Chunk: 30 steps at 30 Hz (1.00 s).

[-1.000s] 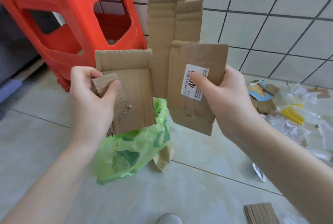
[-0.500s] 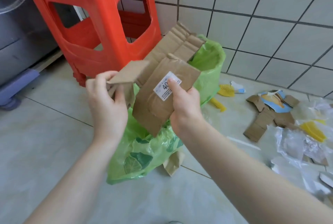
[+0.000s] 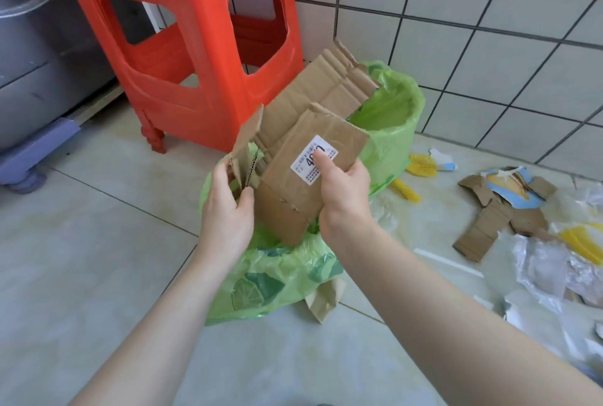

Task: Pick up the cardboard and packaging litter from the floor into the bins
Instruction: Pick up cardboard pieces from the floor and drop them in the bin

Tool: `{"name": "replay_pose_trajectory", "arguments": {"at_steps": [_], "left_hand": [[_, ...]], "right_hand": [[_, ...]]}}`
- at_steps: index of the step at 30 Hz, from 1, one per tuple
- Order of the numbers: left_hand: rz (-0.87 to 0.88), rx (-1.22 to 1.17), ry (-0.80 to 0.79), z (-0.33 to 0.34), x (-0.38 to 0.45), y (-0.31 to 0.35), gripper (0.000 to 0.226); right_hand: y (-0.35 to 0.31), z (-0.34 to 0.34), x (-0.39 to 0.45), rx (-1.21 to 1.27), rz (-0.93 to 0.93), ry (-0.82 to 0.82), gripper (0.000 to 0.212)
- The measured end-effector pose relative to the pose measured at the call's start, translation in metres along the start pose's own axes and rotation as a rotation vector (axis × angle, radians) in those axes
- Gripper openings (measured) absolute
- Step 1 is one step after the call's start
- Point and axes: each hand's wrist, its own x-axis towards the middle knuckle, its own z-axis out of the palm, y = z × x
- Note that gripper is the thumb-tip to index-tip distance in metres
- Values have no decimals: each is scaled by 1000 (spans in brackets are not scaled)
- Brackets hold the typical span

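My right hand [image 3: 342,190] grips brown cardboard pieces [image 3: 303,157], thumb on a white barcode label [image 3: 311,160]; a longer torn cardboard strip [image 3: 323,85] sticks up behind them. My left hand [image 3: 228,206] pinches smaller cardboard scraps [image 3: 246,151] edge-on. Both bundles hang tilted over the near green-bagged bin [image 3: 261,275]. A second green-bagged bin [image 3: 391,118] stands behind, against the tiled wall. More cardboard litter [image 3: 499,219] lies on the floor to the right.
A red plastic stool [image 3: 195,46] stands at the back left beside a grey appliance [image 3: 32,62]. Clear plastic wrap [image 3: 548,262], yellow netting [image 3: 421,165] and paper bits litter the right floor. A brown scrap [image 3: 326,299] pokes from under the near bin.
Both hands brought the cardboard down from in front of my view and tilted it over the near green bin. My view has swung right, showing the second bin and more litter.
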Motion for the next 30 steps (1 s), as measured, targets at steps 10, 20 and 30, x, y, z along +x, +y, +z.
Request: {"name": "replay_pose_trajectory", "arguments": {"at_steps": [10, 20, 30], "left_hand": [[14, -18, -54, -10, 13, -6, 70], [-18, -265, -156, -22, 49, 23, 75], [115, -350, -207, -20, 28, 11, 52]], "right_hand": [[20, -12, -9, -300, -138, -154, 20], [1, -26, -11, -556, -239, -394, 23], [-37, -37, 1, -1028, -532, -394, 32]]}}
